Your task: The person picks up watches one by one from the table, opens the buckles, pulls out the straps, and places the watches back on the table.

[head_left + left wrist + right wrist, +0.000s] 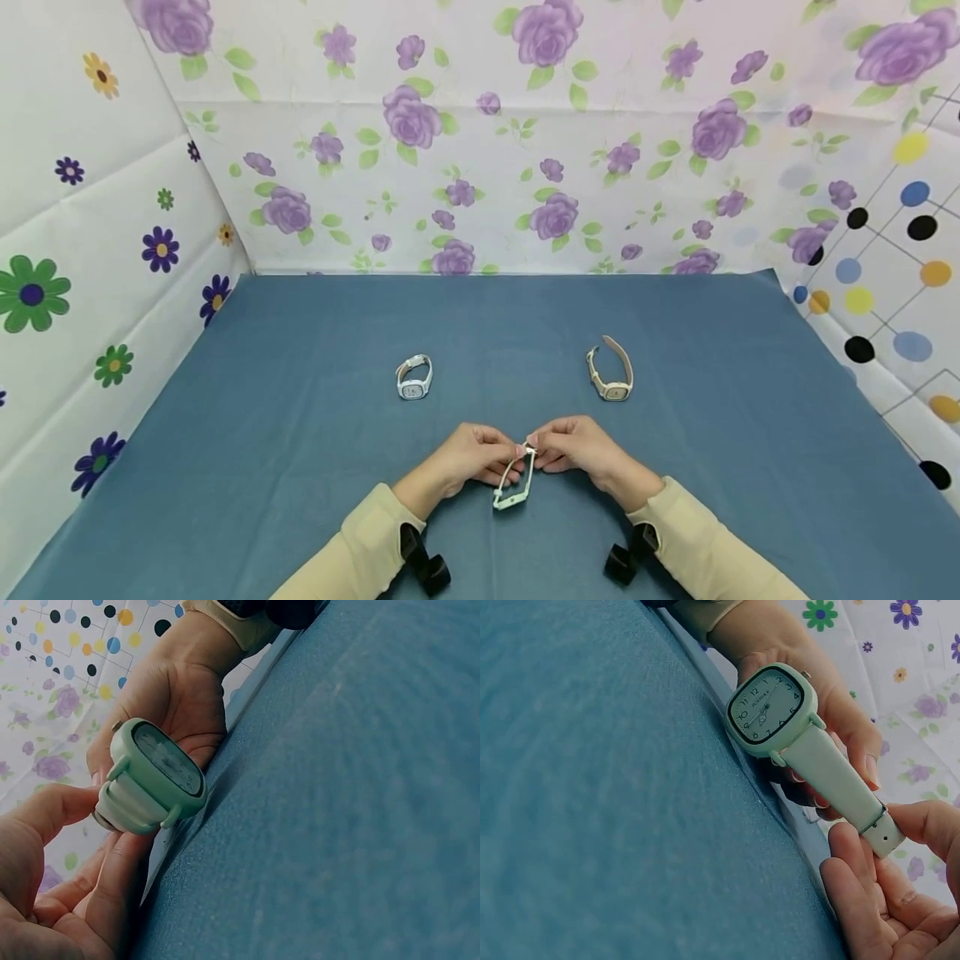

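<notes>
A mint-green wristwatch [512, 500] is held between both hands just above the blue cloth, its strap bent into a loop and its case hanging lowest. My left hand [472, 458] pinches the strap near the buckle, thumb on one side and fingers on the other. From the other side my right hand [577, 450] grips the strap's tip between thumb and fingers. In the right wrist view the dial [765, 705] faces the camera, and the strap [840, 776] passes through a metal buckle [875, 817]. The left wrist view shows the watch case [161, 769] tilted, the strap partly hidden behind it.
A white watch [414, 389] lies with its strap looped at the back left of the hands. A beige watch [617, 391] with its strap undone lies at the back right. Blue cloth [300, 375] covers the table, with patterned sheets [480, 217] around it.
</notes>
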`<state>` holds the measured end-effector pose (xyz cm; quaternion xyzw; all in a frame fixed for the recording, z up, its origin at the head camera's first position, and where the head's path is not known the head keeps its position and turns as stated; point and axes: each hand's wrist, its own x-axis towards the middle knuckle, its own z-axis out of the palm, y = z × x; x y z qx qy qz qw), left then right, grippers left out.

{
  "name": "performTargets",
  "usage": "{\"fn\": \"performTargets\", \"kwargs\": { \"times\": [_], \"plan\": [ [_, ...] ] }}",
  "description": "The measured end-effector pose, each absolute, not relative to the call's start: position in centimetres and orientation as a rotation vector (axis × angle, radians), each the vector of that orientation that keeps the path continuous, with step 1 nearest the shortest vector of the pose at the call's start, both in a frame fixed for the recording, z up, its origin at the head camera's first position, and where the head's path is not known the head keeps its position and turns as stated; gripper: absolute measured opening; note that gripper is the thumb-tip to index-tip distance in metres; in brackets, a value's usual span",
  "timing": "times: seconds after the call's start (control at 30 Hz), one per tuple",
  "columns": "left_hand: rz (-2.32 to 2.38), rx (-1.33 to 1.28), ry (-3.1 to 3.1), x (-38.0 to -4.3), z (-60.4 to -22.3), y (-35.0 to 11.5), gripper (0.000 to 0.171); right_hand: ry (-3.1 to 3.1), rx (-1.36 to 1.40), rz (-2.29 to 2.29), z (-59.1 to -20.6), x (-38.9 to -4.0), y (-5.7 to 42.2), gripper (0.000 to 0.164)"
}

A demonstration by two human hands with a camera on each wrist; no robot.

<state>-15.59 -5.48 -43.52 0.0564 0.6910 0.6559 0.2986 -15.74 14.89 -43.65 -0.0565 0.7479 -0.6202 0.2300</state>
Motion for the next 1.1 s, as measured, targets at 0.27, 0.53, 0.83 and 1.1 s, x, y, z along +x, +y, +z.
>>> {"fn": "performTargets", "kwargs": {
  "times": [0.27,0.53,0.83,1.1],
  "plan": [
    [1.751,0.14,1.841,-15.48,-43.29,-5.31,0.024,2.03,-0.119,-1.756,-43.37,-15.69,14.92,0.03],
    [1.759,0.126,1.828,-15.59,-43.41,-5.43,0.022,1.929,-0.058,-1.853,-43.3,-16.06,15.05,0.02],
    [1.763,0.143,1.827,-15.55,-43.25,-5.48,0.024,1.923,-0.042,-1.855,-43.0,-16.09,15.03,0.024],
    [1.766,0.139,1.83,-15.63,-43.48,-5.44,0.023,1.889,-0.026,-1.878,-43.03,-16.13,15.19,0.029]
  ]
}}
